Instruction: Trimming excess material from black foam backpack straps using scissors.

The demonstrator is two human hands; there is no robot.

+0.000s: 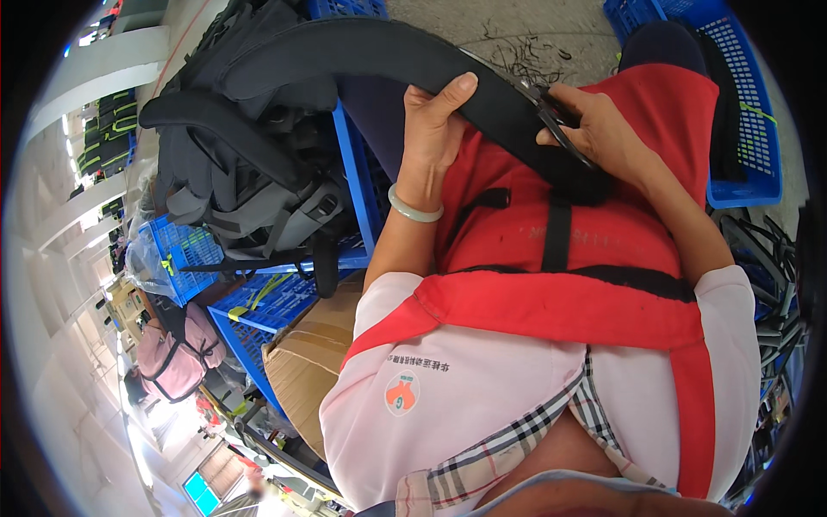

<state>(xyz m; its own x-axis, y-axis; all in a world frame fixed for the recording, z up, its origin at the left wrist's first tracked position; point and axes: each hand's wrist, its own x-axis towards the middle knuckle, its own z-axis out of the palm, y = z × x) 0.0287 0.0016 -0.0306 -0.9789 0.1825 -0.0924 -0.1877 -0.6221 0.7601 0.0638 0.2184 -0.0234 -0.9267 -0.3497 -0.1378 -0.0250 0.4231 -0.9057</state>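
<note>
A long black padded backpack strap (379, 60) curves across the top of the view and down over my lap. My left hand (439, 116) grips it, thumb on top and fingers under it; a pale bangle circles that wrist. At the strap's right edge, my right hand (599, 129) is closed on a pair of dark scissors (564, 133). The scissors lie against or just over the strap; whether their blades touch it I cannot tell. On the left the strap leads to a dark grey and black backpack (250, 207), heaped with its webbing and buckles.
Blue plastic crates (357, 185) stand beneath and beside the backpack. Another blue basket (758, 164) is at the far right. A cardboard box (310, 345) sits at my left side, and dark thread scraps (525, 56) litter the floor. A person in pink (181, 353) is farther left.
</note>
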